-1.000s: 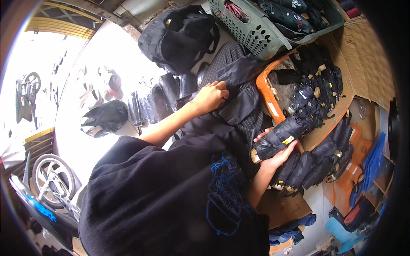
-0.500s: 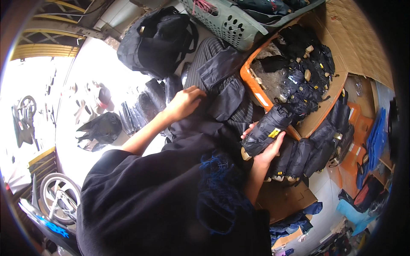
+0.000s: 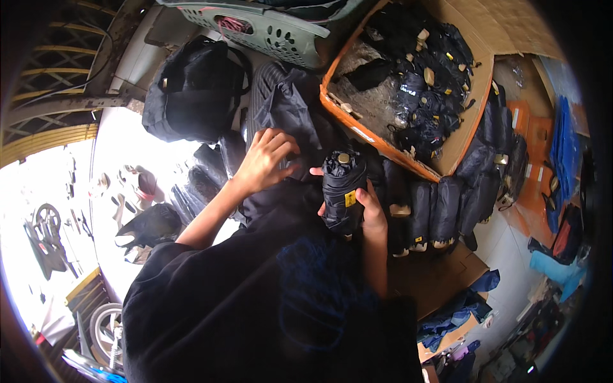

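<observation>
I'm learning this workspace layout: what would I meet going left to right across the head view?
White wheel, big black bag, left hand, rolled black bundle with a yellow tag, row of black bundles, blue sheeting.

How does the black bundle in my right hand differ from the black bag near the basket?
The bundle is a slim roll; the bag is bulkier. The bundle is held in the right hand, while no hand holds the bag. The bundle shows a yellow label; the bag, a looped strap. Both are black.
</observation>
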### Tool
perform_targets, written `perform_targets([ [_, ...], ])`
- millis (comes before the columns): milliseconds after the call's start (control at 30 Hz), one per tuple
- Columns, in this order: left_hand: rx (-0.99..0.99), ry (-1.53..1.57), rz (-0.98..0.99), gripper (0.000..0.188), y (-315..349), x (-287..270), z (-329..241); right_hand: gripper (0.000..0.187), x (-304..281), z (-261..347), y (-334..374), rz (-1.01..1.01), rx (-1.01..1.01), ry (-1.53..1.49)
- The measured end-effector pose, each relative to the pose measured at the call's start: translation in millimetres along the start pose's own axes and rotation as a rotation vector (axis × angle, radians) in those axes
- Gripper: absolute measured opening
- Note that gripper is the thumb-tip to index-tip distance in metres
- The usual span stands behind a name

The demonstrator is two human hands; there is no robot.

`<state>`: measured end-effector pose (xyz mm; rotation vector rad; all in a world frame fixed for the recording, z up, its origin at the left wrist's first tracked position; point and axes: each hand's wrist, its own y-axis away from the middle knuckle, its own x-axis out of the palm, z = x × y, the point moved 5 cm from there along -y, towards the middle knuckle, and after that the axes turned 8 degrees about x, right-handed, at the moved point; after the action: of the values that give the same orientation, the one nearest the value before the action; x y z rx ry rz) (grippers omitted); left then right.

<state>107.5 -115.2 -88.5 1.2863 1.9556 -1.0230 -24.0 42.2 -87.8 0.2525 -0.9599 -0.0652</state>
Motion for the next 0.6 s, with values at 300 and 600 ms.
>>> perform_targets([
  [300,-0.074,-0.200,0.019,0.034,15,36,30,0.057,-19,-8,18,-0.108,0.015,-0.074],
  [600,-0.079,0.015,0.022,0.024,14,25,30,0.065,-21,-7,17,-0.197,0.083,0.059],
])
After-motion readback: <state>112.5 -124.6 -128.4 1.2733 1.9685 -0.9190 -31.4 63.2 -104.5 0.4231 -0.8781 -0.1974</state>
